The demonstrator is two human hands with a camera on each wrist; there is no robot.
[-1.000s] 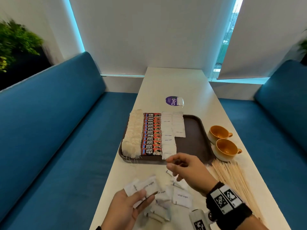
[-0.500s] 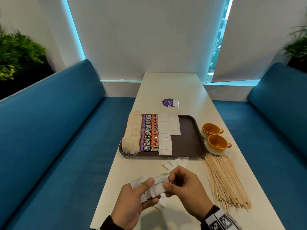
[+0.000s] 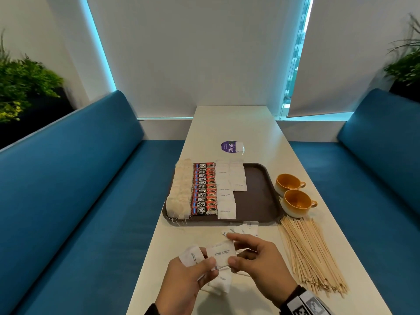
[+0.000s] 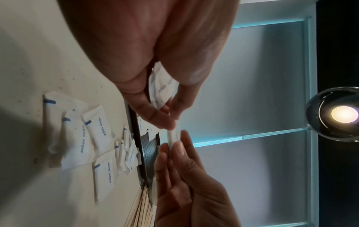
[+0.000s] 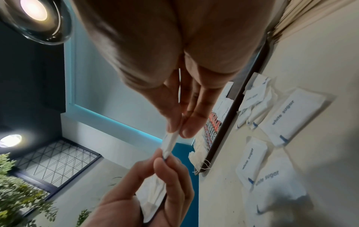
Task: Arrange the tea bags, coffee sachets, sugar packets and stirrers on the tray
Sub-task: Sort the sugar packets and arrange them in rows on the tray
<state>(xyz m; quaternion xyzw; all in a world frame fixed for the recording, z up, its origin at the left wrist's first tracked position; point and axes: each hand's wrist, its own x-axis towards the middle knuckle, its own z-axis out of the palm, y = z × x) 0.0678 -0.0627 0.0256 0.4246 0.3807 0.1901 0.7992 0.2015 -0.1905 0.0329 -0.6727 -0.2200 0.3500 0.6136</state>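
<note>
A dark brown tray (image 3: 256,196) holds a row of tea bags (image 3: 179,192), a row of red coffee sachets (image 3: 204,192) and two rows of white sugar packets (image 3: 227,194). Near the table's front, my left hand (image 3: 204,266) grips a small stack of sugar packets (image 3: 191,256). My right hand (image 3: 234,251) pinches the top sugar packet (image 3: 221,254) by its right end, while my left thumb still lies on it. In the wrist views that packet (image 4: 173,136) (image 5: 170,142) shows edge-on between both hands' fingertips. Wooden stirrers (image 3: 311,253) lie in a pile on the table to the right.
Loose sugar packets (image 3: 243,229) lie just before the tray, and more (image 3: 219,284) lie under my hands. Two orange cups (image 3: 293,194) stand right of the tray. A purple sticker (image 3: 229,147) sits beyond it. Blue benches flank the narrow white table.
My right hand has drawn back from the tray's front edge to my left hand and taken hold of the top sugar packet there. The view has tilted up.
</note>
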